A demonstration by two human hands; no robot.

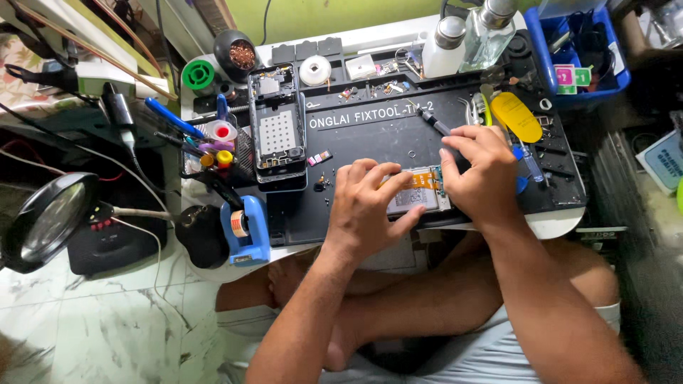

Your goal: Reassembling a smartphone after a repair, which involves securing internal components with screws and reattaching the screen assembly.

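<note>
Black repair mat (370,135) spans the small table. Opened phone (416,193) lies at the mat's near edge; left hand (366,206) pinches its left end, right hand (478,174) grips a black screwdriver (434,122) over its right end

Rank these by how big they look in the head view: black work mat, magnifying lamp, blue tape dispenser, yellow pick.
1. Black work mat
2. Magnifying lamp, though it sits nearer the camera
3. Blue tape dispenser
4. Yellow pick
</note>
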